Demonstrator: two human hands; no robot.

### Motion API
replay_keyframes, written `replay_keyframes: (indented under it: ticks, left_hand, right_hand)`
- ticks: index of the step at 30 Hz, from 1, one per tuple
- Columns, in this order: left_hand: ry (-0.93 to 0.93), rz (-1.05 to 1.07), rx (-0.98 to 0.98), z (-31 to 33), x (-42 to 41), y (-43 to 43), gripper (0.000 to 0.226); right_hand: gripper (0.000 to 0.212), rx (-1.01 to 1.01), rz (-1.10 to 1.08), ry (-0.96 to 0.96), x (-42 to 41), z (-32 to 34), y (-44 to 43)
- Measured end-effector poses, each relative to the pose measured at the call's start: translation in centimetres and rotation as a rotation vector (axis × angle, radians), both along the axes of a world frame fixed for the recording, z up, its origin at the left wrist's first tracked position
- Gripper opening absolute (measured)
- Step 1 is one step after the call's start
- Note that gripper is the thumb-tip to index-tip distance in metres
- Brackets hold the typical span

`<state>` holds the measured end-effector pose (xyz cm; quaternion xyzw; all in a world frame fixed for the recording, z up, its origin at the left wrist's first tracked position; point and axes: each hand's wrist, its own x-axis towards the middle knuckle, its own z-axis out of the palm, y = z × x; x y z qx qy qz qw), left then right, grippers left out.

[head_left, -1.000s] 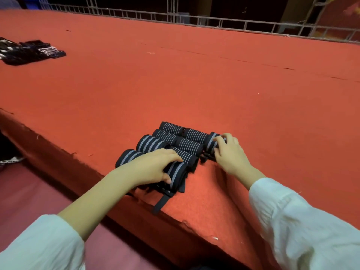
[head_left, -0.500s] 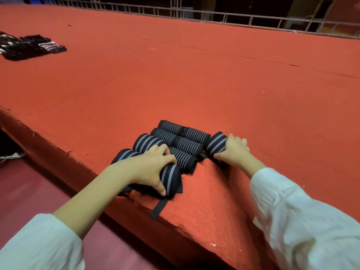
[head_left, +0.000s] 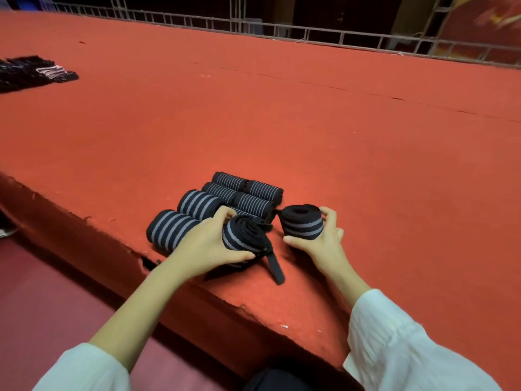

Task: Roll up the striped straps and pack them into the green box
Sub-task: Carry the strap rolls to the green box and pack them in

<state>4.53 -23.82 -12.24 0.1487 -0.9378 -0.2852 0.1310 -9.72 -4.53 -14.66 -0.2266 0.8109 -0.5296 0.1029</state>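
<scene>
Wide red table (head_left: 310, 122) under everything, with a dark pile (head_left: 33, 73), perhaps straps not yet rolled, far off at its left side. Near the front edge, a cluster of rolled striped straps (head_left: 225, 198), side by side and touching. No green box anywhere in view. Left hand (head_left: 203, 244) wrapped around a tilted roll (head_left: 242, 235), with a loose tail (head_left: 275, 268) trailing on the table — right hand (head_left: 324, 244) gripping an upright roll (head_left: 303, 225) just beside the cluster. To do this step well, probably best to tuck the tail in first, keep firm pressure around both rolls against unwinding, lift straight up, and find the box before carrying.
</scene>
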Motion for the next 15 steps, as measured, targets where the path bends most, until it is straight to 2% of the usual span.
replay_keyframes:
  ticks: [3,7,10,15]
  left_hand:
    - [0.116,0.017,0.189,-1.5,-0.4,2.1,0.076]
    - [0.209,0.011,0.334,-2.8,-0.5,3.1,0.072]
    - [0.192,-0.051,0.414,-3.6,0.1,2.6,0.070]
    - [0.077,-0.166,0.409,-3.7,1.0,1.5,0.071]
  right_hand:
    - [0.095,-0.077,-0.010,0.020,1.4,-1.0,1.4]
    - [0.082,-0.104,0.036,0.033,2.4,-1.7,2.7]
    - [0.073,-0.054,0.125,0.011,3.2,-2.1,3.1]
    - [0.063,-0.046,0.220,-0.031,2.7,-2.7,3.5]
